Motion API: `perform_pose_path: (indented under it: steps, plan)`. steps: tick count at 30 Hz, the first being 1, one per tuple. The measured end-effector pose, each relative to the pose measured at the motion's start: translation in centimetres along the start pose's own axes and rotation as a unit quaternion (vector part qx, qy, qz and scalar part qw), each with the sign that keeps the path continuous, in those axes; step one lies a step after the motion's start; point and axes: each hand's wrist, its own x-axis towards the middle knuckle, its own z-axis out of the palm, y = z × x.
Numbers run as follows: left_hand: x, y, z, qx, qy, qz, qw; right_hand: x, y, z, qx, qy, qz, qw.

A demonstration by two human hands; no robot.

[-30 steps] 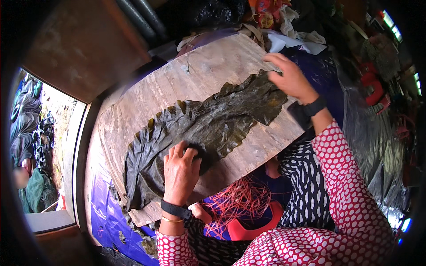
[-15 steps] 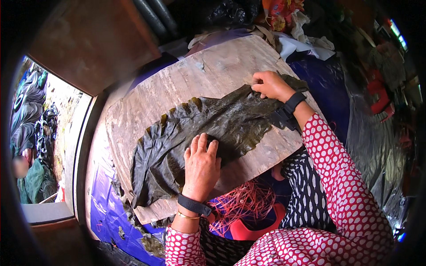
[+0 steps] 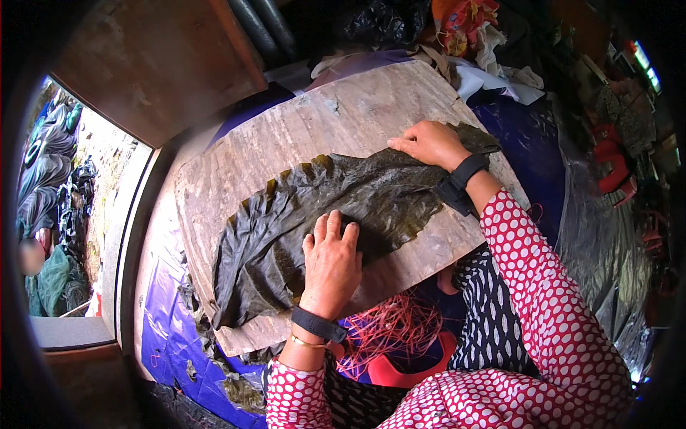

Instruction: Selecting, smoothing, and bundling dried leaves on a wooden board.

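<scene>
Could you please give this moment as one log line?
left hand: on dark ruffled leaf | right hand: on leaf, nearer its right end | leaf: spread over wooden board

A dark, crinkled leafy sheet [image 3: 321, 200] lies spread across a pale wooden board [image 3: 357, 111].

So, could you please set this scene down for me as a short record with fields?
Main item: dark leafy sheet, creased, with a ruffled upper edge
Support: pale wooden board, under the leafy sheet
Left grip: bare hand, palm down, fingers extended over the sheet's lower edge
Right grip: bare hand over the sheet's right part; finger closure unclear
Wrists: dark band on each
Sleeves: red with white dots
Between board and person: tangled red strands, red curved object
</scene>
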Motion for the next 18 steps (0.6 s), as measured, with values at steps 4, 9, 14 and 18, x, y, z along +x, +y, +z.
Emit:
perform_pose_path:
  steps: [4, 9, 14, 18]
  plan:
    - [0.0, 0.1, 0.1, 0.001, 0.003, -0.002, 1.000, -0.1, -1.2, -0.4, 0.002, -0.075, 0.007, 0.997]
    - [0.0, 0.0, 0.3, 0.008, 0.007, -0.002, 1.000, 0.6, 0.0, 1.8, 0.197, 0.030, -0.098, 0.975]
    - [-0.2, -0.3, 0.6, 0.016, 0.009, 0.000, 1.000, 0.4, 0.0, 1.1, 0.236, -0.061, -0.123, 0.962]
    - [-0.1, 0.1, 0.6, 0.016, 0.012, 0.002, 1.000, 0.8, 0.1, 2.5, 0.315, -0.117, -0.066, 0.940]
